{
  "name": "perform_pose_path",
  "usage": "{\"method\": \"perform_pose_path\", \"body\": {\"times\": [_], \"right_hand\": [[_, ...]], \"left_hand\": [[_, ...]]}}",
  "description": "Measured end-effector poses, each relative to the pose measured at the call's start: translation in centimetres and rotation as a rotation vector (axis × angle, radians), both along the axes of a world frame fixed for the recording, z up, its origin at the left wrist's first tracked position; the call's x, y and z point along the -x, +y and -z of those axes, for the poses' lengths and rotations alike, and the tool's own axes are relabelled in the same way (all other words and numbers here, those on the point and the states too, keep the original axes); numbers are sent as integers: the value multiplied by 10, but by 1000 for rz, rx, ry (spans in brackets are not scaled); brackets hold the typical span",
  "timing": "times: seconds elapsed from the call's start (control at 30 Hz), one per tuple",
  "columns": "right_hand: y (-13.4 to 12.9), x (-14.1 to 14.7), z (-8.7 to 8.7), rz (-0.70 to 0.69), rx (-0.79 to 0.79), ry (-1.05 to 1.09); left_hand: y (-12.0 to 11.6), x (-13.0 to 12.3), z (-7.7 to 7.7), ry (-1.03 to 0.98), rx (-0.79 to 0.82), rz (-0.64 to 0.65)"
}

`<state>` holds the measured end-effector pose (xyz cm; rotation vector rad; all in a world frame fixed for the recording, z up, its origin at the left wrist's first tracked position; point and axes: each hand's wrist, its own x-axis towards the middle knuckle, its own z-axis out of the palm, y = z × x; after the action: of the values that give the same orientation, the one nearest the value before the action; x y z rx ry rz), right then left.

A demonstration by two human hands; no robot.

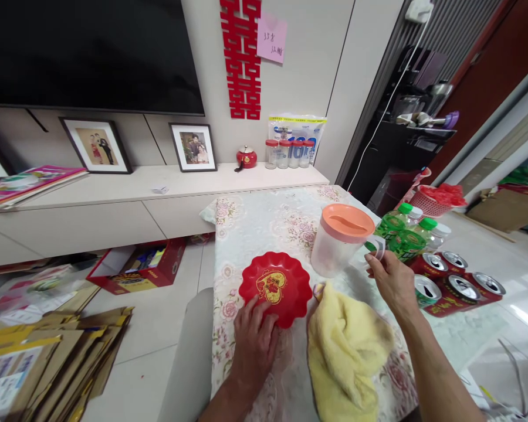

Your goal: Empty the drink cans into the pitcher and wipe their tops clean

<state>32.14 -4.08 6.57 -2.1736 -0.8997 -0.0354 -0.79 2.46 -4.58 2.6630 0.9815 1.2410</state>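
A translucent plastic pitcher (334,251) with an orange lid stands upright on the cloth-covered table. My right hand (392,281) is closed on its white handle, thumb and fingers pressed together. Left of the pitcher lies a red scalloped plate (294,287) with a gold heart design in its middle. My left hand (256,337) rests on the plate's near rim, fingers stretched over the edge and slightly bent. Between my two arms lies a crumpled yellow towel (345,351), just in front of the pitcher.
Several opened drink cans (455,287) stand right of my right wrist. Behind them are bottles with green labels (407,231) and a pink basket (431,202). Along the wall, a white cabinet (180,187) bears framed photos and glass jars (283,155). Flattened cardboard (88,351) lies on the floor at left.
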Motion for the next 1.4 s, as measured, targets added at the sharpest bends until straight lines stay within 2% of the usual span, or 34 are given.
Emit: {"method": "perform_pose_path", "body": {"times": [0.33,0.47,0.57,0.7,0.8,0.83,0.93,1.03,1.1,1.23,1.4], "right_hand": [[48,19,11,-92,-35,-61],[52,20,16,-112,-29,-50],[38,23,12,-135,-14,-41],[-1,42,14,-210,39,-27],[-38,72,32,-478,184,-84],[-50,83,40,-530,221,-113],[-80,113,61,-602,301,-205],[-100,122,68,-668,315,-211],[-106,116,68,-622,310,-231],[-108,102,75,-378,352,-377],[-103,104,82,-321,465,-523]], "left_hand": [[1,1,1,12,-25,14],[2,1,1,-20,8,17],[3,2,0,-47,61,7],[4,2,0,-50,86,-1],[3,1,-1,-40,58,-19],[3,1,-2,-34,51,-34],[1,1,-2,-6,40,-77],[0,2,-2,9,2,-79],[1,3,-4,10,-8,-74],[3,8,-6,22,31,-95],[6,10,-6,59,-3,-71]]}}
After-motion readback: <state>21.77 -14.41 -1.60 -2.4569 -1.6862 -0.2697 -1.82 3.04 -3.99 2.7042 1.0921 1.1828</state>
